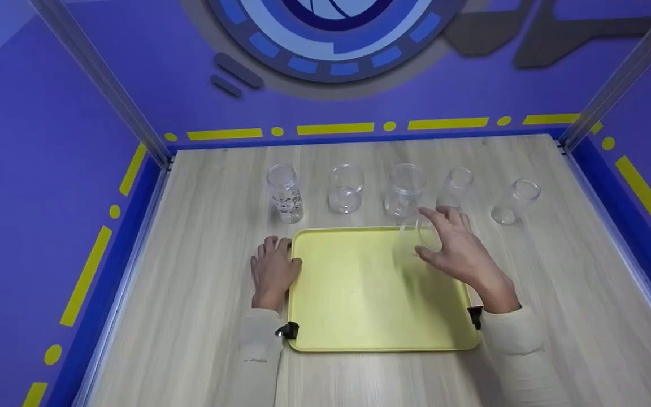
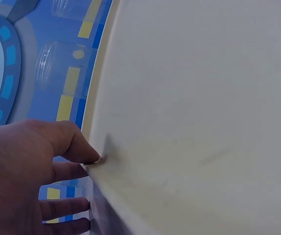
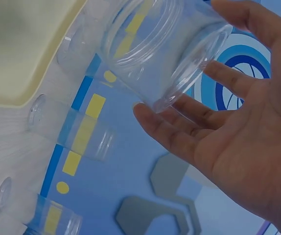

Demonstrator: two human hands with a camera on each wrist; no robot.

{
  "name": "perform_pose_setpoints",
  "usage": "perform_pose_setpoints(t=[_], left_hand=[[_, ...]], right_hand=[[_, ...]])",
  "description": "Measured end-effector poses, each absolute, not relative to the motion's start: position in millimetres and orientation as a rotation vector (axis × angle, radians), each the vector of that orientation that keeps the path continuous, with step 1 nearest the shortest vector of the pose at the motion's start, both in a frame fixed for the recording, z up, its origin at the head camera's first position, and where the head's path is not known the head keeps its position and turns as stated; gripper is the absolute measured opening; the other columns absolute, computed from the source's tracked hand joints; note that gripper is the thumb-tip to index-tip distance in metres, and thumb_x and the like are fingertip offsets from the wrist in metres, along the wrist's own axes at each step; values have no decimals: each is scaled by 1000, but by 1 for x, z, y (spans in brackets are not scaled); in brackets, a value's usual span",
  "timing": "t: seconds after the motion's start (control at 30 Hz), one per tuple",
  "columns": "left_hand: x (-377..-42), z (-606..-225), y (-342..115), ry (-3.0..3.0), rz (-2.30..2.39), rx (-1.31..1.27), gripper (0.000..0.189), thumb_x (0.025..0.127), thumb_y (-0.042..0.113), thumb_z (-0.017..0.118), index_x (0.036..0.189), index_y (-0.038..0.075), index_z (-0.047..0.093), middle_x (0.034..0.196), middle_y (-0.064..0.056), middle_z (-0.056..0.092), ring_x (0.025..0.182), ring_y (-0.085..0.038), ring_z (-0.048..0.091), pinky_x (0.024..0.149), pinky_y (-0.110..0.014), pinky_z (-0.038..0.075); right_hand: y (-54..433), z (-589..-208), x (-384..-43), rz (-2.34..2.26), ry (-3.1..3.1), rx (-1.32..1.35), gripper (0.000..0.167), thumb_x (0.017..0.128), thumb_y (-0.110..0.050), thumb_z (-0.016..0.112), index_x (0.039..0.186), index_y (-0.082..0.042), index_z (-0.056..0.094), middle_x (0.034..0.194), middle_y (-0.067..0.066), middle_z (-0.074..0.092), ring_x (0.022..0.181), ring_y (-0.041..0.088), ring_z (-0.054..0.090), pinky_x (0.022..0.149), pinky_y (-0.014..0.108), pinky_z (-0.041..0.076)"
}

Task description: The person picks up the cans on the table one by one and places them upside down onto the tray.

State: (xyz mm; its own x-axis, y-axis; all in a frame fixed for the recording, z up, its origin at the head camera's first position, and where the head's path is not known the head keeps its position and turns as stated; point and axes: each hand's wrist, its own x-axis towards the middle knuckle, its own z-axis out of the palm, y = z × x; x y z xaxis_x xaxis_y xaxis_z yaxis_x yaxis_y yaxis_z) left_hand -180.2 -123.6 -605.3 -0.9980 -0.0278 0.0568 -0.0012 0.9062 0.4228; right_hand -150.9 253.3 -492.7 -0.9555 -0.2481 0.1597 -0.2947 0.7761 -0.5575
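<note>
A shallow yellow tray [image 1: 354, 294] lies flat on the table. My left hand [image 1: 273, 271] is at its far left corner; in the left wrist view the thumb [image 2: 79, 147] presses on the rim while the other fingers lie along the outside. Above the tray's far right part, my right hand [image 1: 458, 249] holds a clear jar [image 3: 155, 54] by its base end, thumb on one side and fingers on the other. The threaded mouth of the jar points away from the palm. From the head, the jar is faint and see-through.
Behind the tray stand several clear containers in a row: a printed one [image 1: 286, 195], two wide jars [image 1: 346, 189] [image 1: 406, 192] and two narrow ones [image 1: 455, 186] [image 1: 515, 202]. Black clips [image 1: 289, 330] are by the wrists. Blue-purple panels [image 1: 325, 107] enclose the wooden table [image 1: 201, 271].
</note>
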Motion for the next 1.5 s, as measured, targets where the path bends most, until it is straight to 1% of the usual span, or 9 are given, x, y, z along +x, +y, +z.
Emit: perform_pose_setpoints(t=[0.1, 0.3, 0.57, 0.7, 1.0, 1.3, 1.5], left_hand=[[-180, -606, -124, -3014, -675, 31, 44, 92, 25, 67, 135, 11, 69, 145, -19, 53, 131, -42, 50, 99, -62, 41], [-179, -606, -123, -3041, -684, 54, 46, 94, 27, 66, 138, 12, 68, 148, -18, 52, 135, -41, 48, 102, -63, 40], [-179, -607, -124, -3032, -674, 64, 46, 95, 29, 66, 138, 13, 67, 148, -17, 51, 135, -40, 48, 103, -64, 39], [-179, -608, -124, -3032, -677, 71, 46, 95, 29, 66, 139, 13, 67, 149, -17, 51, 137, -40, 47, 104, -66, 38], [-178, -606, -123, -3019, -688, 70, 45, 95, 29, 66, 138, 13, 67, 150, -17, 51, 137, -40, 46, 104, -66, 37], [-180, -607, -123, -3042, -674, 80, 47, 95, 29, 66, 140, 13, 66, 152, -16, 50, 139, -39, 45, 104, -65, 38], [-179, -607, -123, -3030, -690, 75, 46, 96, 29, 66, 139, 13, 67, 151, -16, 50, 138, -39, 46, 104, -65, 38]], right_hand=[[254, -492, -151, 915, -2916, 433, 77, 88, -14, 85, 155, -3, 48, 148, 35, 39, 135, 54, 40, 93, 70, 49], [255, -488, -150, 869, -2951, 428, 77, 86, -10, 85, 154, -1, 50, 149, 39, 40, 134, 59, 39, 94, 73, 46], [259, -490, -153, 825, -2969, 429, 75, 84, -8, 84, 151, 1, 51, 148, 40, 40, 132, 61, 40, 96, 72, 46], [261, -494, -155, 801, -2995, 426, 75, 82, -7, 83, 150, 2, 52, 148, 40, 40, 131, 62, 40, 94, 72, 47], [262, -499, -159, 793, -3068, 412, 75, 82, -8, 79, 150, 2, 51, 147, 41, 38, 131, 60, 40, 89, 71, 49], [263, -504, -162, 815, -3110, 383, 75, 82, -8, 81, 150, 2, 51, 147, 42, 38, 131, 61, 39, 92, 72, 48], [263, -509, -163, 828, -3141, 363, 74, 83, -8, 81, 150, 1, 51, 147, 41, 38, 130, 61, 41, 90, 71, 48]])
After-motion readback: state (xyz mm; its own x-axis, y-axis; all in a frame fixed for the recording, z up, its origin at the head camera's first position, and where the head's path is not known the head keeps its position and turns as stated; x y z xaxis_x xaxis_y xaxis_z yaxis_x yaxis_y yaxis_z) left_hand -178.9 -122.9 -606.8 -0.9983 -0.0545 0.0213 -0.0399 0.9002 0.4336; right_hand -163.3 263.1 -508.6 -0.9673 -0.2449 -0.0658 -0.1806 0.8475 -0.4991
